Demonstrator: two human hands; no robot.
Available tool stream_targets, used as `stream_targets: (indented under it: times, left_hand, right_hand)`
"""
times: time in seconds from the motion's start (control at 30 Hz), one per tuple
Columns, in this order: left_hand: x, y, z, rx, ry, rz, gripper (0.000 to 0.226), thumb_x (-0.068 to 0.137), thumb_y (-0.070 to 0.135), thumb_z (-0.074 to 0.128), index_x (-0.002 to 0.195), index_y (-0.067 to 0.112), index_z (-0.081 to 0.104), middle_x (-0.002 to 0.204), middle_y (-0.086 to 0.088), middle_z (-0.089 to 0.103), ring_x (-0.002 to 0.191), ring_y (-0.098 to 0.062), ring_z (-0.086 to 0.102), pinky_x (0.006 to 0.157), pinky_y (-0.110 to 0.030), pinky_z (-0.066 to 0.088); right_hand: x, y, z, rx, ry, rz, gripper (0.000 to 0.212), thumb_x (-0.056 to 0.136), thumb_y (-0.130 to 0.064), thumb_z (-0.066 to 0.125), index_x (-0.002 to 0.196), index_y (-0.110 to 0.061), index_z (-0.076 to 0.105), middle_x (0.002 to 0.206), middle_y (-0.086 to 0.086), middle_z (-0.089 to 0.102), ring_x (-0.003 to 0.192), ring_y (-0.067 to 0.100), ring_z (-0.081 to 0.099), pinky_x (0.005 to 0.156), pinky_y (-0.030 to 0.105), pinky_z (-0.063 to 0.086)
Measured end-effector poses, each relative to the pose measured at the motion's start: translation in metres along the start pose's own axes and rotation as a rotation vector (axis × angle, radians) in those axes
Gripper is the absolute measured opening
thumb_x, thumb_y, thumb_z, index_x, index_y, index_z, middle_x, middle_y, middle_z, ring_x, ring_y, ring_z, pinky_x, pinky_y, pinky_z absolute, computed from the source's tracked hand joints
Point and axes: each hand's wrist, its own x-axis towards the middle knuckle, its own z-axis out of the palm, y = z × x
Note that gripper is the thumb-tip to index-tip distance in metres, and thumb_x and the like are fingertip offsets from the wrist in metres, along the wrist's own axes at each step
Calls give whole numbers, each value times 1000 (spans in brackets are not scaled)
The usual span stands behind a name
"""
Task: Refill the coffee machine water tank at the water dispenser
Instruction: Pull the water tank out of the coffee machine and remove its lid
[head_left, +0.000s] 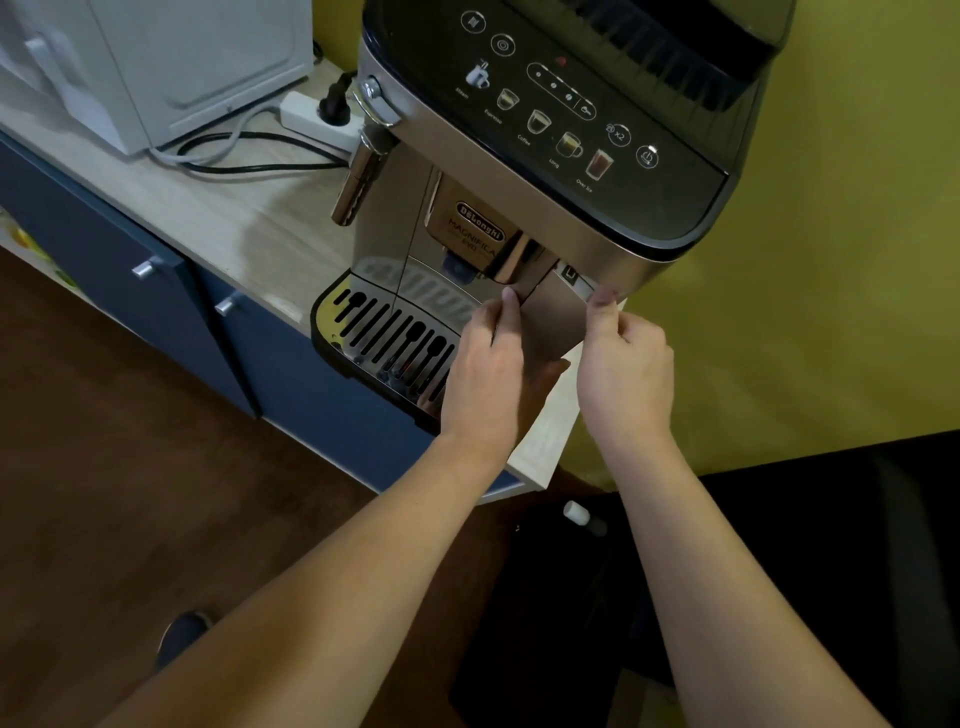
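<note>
Head view: both hands pinch the silver-fronted water tank (553, 322) seated at the right front corner of the silver-and-black coffee machine (545, 171) on the pale wood worktop (218, 218). Left hand (488, 364) fingers close on its left edge, right hand (621, 364) on its right. This looks like the removal step; next, a straight outward pull.

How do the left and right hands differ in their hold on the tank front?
The left hand grips the left edge of the tank front, thumb up along it; the right hand pinches the right edge at the top corner. The left hand overlaps the drip tray; the right hand doesn't. Both touch the tank.
</note>
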Motion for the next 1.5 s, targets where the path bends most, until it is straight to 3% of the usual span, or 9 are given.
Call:
stream_targets:
  times: [0.17,0.37,0.47,0.67,0.87,1.0,1.13,1.33,1.5]
  left_hand:
    - [0,4,-3,27,10,-3,64,83,34,75,134,9,46,131,-11,51,119,-23,52,98,-30,44]
    - [-33,-1,-24,127,54,4,70,73,45,82,120,13,41,120,-6,49,109,-18,53,87,-29,51]
    - [-37,15,-41,95,56,19,74,77,46,79,129,14,37,124,-4,47,114,-17,50,84,-23,43]
    - [-27,39,-62,117,-7,11,63,74,42,79,117,15,42,113,-1,48,100,-17,54,81,-30,54]
    - [-55,32,-75,166,-13,22,63,74,41,77,119,15,41,113,-1,47,102,-15,51,82,-27,49]
    - [-46,41,-76,180,-43,16,67,77,47,69,127,12,42,120,-4,52,107,-19,53,86,-33,51]
    - [-46,43,-82,219,-69,-11,64,75,50,69,121,13,44,114,-4,55,102,-22,56,83,-36,53]
    - [-62,44,-94,248,-66,-28,63,69,50,71,113,13,44,106,-4,55,94,-22,57,76,-35,53]
    - [-85,41,-106,311,-78,-40,60,68,54,70,108,19,42,99,1,52,85,-18,56,64,-31,50]
  right_hand:
    - [-3,-13,-17,114,-88,97,48,100,-38,46,56,-17,41,52,-3,40,50,16,38,52,31,28]
    - [-41,-15,-32,67,-253,106,49,98,-40,48,54,-18,47,49,-4,42,50,16,41,51,30,29]
    - [-42,-16,-40,93,-326,160,45,98,-43,47,80,-8,69,72,9,65,68,21,59,62,32,42]
    - [-7,-26,-47,175,-253,223,37,95,-37,53,103,-3,64,111,21,68,102,39,65,93,55,51]
    - [-11,-26,-30,169,-298,239,21,90,-25,51,85,-6,59,77,10,59,68,24,56,62,37,46]
    - [-6,-24,-31,236,-302,242,23,88,-24,55,101,-6,62,98,17,69,85,31,67,70,45,57]
    - [-8,-25,-30,318,-313,250,18,94,-17,54,111,-13,60,96,6,67,85,20,63,58,27,48]
    - [-30,-26,-30,268,-291,221,16,89,-16,56,100,-7,64,96,15,70,87,31,68,72,44,59]
    - [-52,-20,-29,257,-299,175,14,88,-16,58,96,-7,65,90,12,70,78,28,68,68,42,60]
